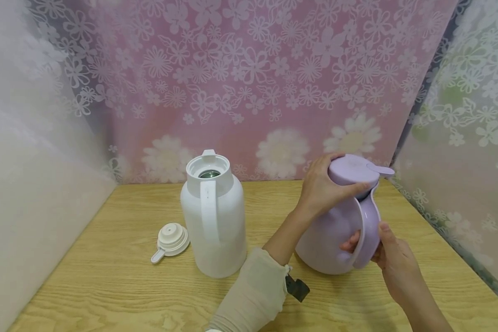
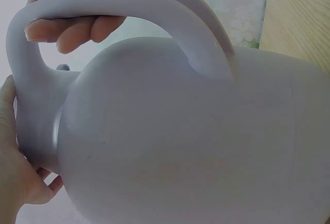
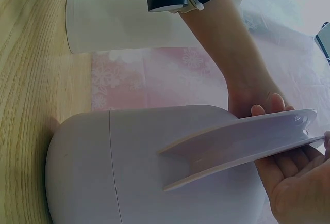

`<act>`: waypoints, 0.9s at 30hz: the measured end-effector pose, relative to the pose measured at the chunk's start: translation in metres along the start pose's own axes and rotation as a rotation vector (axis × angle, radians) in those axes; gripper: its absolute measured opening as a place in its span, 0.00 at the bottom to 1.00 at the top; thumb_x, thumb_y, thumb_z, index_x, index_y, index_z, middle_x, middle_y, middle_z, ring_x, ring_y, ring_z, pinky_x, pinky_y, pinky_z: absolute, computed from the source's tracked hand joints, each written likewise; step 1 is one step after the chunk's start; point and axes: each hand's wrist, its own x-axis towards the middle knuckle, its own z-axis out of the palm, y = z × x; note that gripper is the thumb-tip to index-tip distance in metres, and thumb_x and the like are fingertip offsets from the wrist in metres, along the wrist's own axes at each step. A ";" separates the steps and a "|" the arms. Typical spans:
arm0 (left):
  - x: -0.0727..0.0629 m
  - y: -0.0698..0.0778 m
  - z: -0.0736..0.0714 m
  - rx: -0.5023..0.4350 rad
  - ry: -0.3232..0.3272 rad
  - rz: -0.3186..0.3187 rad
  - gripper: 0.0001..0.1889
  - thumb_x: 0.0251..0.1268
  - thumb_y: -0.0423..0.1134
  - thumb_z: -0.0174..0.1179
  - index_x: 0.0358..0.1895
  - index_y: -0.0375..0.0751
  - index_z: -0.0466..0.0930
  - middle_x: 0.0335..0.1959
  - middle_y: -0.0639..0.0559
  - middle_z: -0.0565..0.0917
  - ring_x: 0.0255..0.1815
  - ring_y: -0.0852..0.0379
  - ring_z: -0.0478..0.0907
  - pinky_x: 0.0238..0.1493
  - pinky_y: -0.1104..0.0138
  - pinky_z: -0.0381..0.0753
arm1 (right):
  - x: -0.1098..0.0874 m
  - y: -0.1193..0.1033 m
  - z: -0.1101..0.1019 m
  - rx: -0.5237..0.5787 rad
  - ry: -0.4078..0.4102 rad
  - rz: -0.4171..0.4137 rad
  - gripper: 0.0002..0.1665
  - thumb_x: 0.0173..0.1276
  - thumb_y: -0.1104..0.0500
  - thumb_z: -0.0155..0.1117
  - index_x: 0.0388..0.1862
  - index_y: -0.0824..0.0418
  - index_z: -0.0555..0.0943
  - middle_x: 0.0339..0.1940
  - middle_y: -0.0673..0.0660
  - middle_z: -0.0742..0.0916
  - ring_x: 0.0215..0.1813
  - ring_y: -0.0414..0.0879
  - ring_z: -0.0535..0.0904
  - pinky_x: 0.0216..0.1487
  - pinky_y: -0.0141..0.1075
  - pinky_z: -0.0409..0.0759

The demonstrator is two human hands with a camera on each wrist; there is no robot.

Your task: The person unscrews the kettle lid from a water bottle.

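Note:
A lilac thermos jug [image 1: 319, 244] stands at the right of the table in the head view. Its round lilac lid [image 1: 350, 167], with a tab pointing right, is at the top. My left hand [image 1: 320, 186] grips this lid from the left, the thumb across its near side. My right hand [image 1: 400, 265] holds the jug's handle [image 1: 369, 230], fingers through the loop and thumb on the outside. Those fingers show under the handle in the left wrist view. In the right wrist view the handle's hollow outer side faces the camera.
To the left stands a white thermos jug [image 1: 216, 226] with an uncovered mouth and its handle facing me. Beside it on the wooden table [image 1: 120, 286] lies a cream stopper [image 1: 172, 237] with a tab. Flower-patterned sheeting [image 1: 249, 69] rises behind and at the sides.

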 end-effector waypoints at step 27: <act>0.010 0.020 -0.030 -0.207 0.122 0.133 0.39 0.39 0.48 0.75 0.60 0.49 0.67 0.51 0.59 0.71 0.43 0.66 0.71 0.37 0.76 0.73 | 0.001 0.000 -0.001 0.010 -0.015 -0.013 0.32 0.78 0.57 0.20 0.39 0.68 0.77 0.36 0.57 0.85 0.41 0.47 0.82 0.42 0.34 0.77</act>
